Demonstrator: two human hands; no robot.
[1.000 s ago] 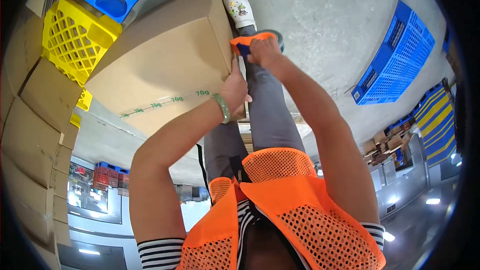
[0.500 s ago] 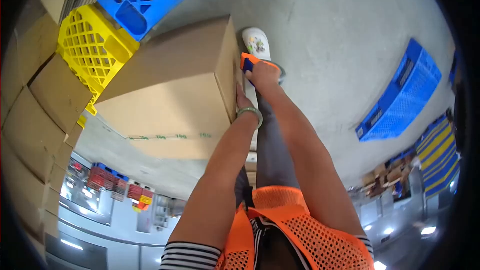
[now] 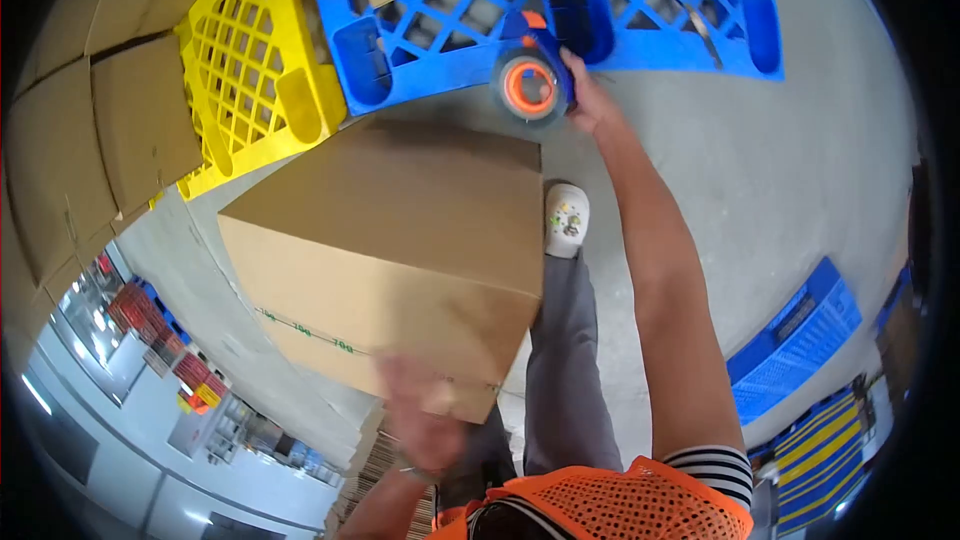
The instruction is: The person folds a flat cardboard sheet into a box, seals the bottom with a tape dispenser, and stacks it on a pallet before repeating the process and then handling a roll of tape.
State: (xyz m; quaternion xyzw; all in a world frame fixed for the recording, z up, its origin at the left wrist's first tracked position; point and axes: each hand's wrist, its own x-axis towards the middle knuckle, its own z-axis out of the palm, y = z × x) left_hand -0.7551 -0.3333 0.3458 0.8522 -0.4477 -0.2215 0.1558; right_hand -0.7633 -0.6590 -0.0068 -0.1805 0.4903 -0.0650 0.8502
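Note:
A large brown cardboard box (image 3: 390,200) stands on the floor in front of me, with green printing along its near side. My right hand (image 3: 590,100) is closed round a blue and orange tape dispenser (image 3: 530,80), held out beyond the box's far right corner. The roll of tape shows on it. Smeared by motion, my left hand (image 3: 420,415) is at the near side of the box, low in the view. Its fingers are too blurred to make out, and so is whether it touches the cardboard.
Beyond the box lie a blue pallet (image 3: 450,30) bearing flat cardboard and a yellow pallet (image 3: 240,80). Stacked boxes (image 3: 60,160) rise at the left. Another blue pallet (image 3: 795,340) is at the right. My white shoe (image 3: 567,220) is beside the box.
My right hand has moved up and out with the tape dispenser. My left hand has left the box's right side for its near side. The view has turned, showing more of the far pallets.

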